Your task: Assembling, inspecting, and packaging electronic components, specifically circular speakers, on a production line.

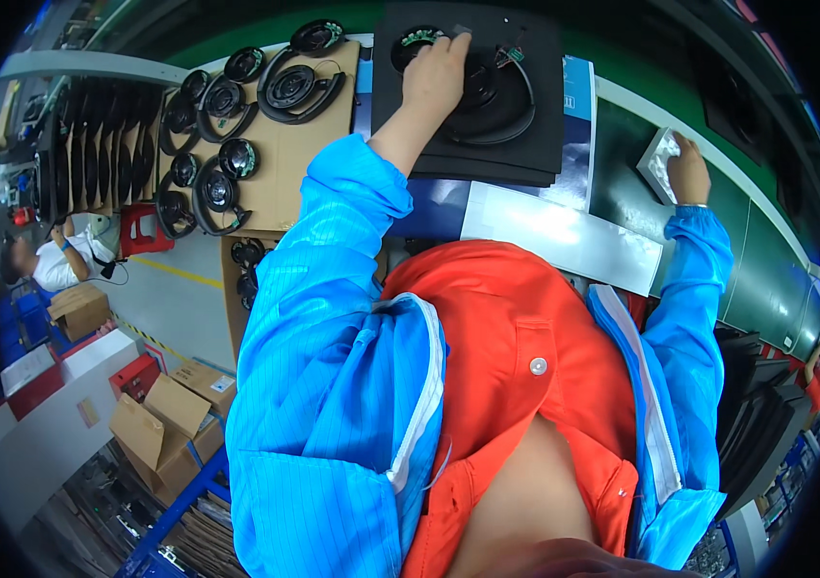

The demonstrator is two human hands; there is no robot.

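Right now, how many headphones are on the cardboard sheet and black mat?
6. On the cardboard sheet: far-left headphone, far-middle headphone, far-right headphone, near-left headphone, near-right headphone. On the black mat: a headphone partly covered by the left hand.

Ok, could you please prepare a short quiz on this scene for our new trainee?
1. Which hand reaches over the black, rectangular, foam-like mat: A) left or B) right?
2. True or false: black, round-cupped headphones lie on the flat brown cardboard sheet.
3. What does the right hand touch?

Key: 1. A, the left hand. 2. True. 3. A shiny, whitish, box-shaped object.
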